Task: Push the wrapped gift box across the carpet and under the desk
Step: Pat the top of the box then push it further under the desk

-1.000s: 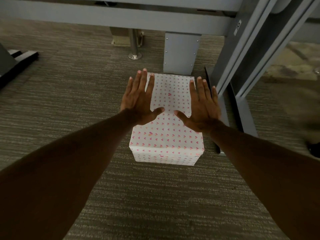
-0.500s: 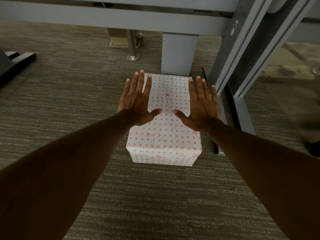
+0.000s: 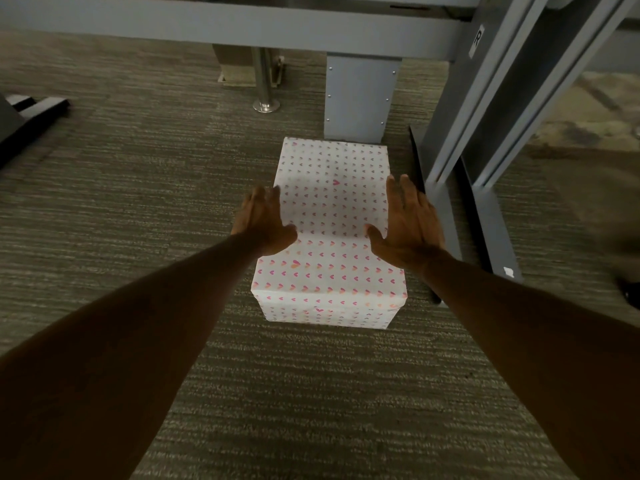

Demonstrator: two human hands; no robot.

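The wrapped gift box (image 3: 332,220), white paper with small pink hearts, stands on the grey carpet with its far end close to the desk's grey leg (image 3: 360,95). My left hand (image 3: 263,220) lies flat along the box's left top edge, fingers extended and pointing forward and slightly down. My right hand (image 3: 408,220) lies flat along the right top edge, fingers straight and close together. Neither hand curls around the box. I cannot tell how firmly the palms press on it.
The desk's grey crossbeam (image 3: 242,22) runs across the top. A slanted grey frame with a foot (image 3: 485,216) stands right of the box. A chrome post (image 3: 265,81) stands behind on the left. A dark base (image 3: 31,109) lies at far left.
Both hands have moved apart and lower, from hovering over the box's top with spread fingers to its left and right edges. The box has stayed about where it was.
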